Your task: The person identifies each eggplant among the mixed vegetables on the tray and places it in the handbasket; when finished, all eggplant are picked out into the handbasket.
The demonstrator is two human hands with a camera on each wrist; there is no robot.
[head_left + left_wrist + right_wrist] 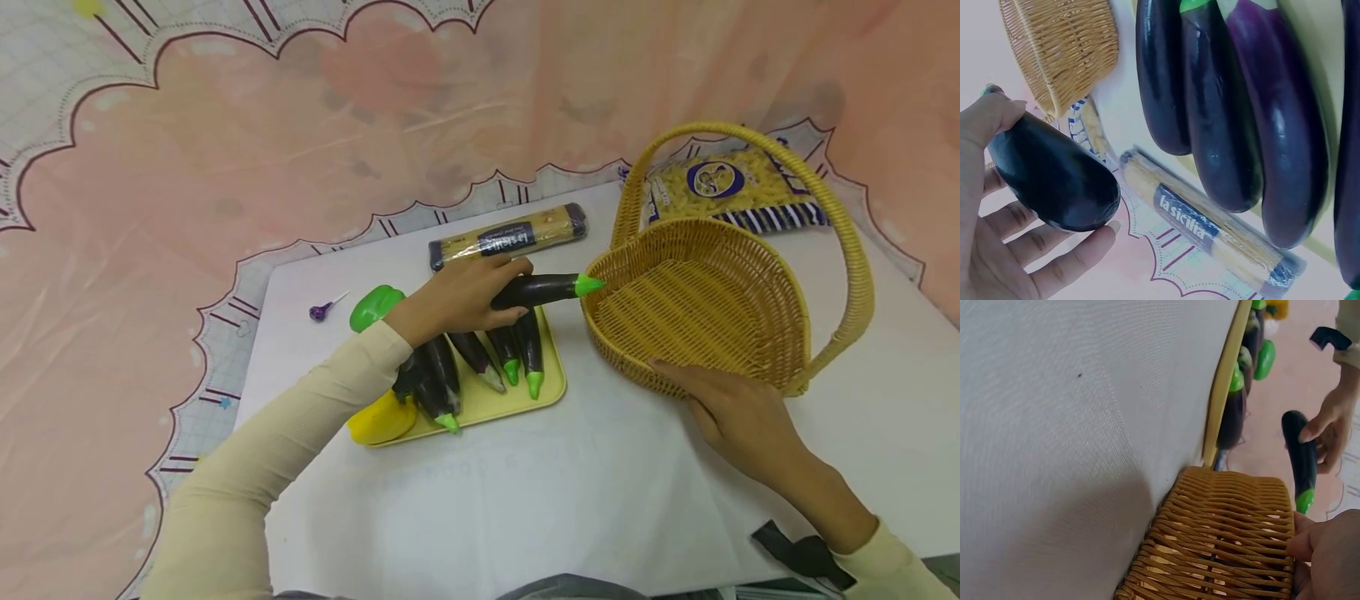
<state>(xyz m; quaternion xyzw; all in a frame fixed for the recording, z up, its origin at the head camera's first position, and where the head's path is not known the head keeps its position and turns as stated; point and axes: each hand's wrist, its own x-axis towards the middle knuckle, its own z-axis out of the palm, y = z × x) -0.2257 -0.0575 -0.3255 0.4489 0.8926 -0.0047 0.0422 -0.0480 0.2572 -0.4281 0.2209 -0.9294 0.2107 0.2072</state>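
Note:
My left hand grips a dark eggplant with a green tip, held level above the tray, its tip at the basket's left rim. In the left wrist view, the thumb and fingers curl round the eggplant. My right hand holds the near rim of a wicker basket with a tall handle; in the right wrist view its fingers pinch that rim. Several more eggplants lie on a pale yellow tray, partly hidden by my left arm.
A yellow vegetable and a green pepper sit at the tray's left side. Behind the tray lies a spaghetti packet; a pasta bag stands behind the basket. A purple lollipop lies at the left.

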